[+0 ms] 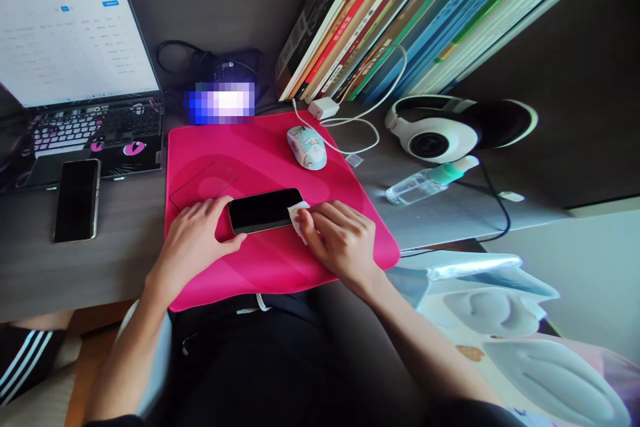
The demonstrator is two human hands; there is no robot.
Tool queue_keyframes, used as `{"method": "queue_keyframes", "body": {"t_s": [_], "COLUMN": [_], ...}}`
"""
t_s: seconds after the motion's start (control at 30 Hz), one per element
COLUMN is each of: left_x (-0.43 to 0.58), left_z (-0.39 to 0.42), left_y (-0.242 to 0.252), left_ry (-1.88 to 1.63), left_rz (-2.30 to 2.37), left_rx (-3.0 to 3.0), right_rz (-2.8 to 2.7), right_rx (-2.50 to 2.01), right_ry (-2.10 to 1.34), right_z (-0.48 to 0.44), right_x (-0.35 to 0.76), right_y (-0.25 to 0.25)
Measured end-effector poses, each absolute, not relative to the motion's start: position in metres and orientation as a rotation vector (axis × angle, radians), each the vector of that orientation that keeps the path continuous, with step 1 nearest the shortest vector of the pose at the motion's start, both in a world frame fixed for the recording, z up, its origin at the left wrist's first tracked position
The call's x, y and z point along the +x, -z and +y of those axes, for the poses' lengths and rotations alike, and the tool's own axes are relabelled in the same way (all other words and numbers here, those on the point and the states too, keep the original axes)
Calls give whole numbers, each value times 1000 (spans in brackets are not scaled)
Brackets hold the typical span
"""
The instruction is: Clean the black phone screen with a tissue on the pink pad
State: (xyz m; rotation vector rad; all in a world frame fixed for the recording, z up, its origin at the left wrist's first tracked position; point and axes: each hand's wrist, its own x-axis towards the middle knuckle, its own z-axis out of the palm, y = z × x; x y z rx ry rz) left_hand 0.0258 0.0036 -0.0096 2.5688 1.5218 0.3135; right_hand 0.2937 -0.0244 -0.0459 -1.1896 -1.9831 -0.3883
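A smartphone [267,211] with a dark screen lies face up on a pink desk mat [240,147]. My left hand [195,233] grips its left end, thumb on the near edge and index finger at the far corner. Pinched in my right hand [343,237] is a small white wipe [299,217], touching the right end of the screen. A clear, thin glass sheet with a dark outline [204,185] rests on the mat beyond my left hand. Past the phone sits a patterned mouse [307,147].
At the left stand a laptop [75,133] and a second phone [77,200]. To the right are a spray bottle [425,181], white headphones [435,130] and a charger [324,107] with its cable. Books [345,33] line the back. A bag [480,307] hangs beside the desk.
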Motion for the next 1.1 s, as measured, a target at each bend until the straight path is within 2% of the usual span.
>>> {"method": "queue_keyframes", "body": {"t_s": [0.7, 1.1], "left_x": [26, 28], "left_z": [5, 5], "left_y": [10, 8], "left_ry": [-289, -278], "left_rz": [1499, 1516], "left_rx": [2568, 2586], "right_rz": [-1971, -2142], "right_rx": [-1231, -1261], "right_ry": [376, 218], "right_z": [-26, -18], "right_x": [293, 292], "right_y": [47, 54]}}
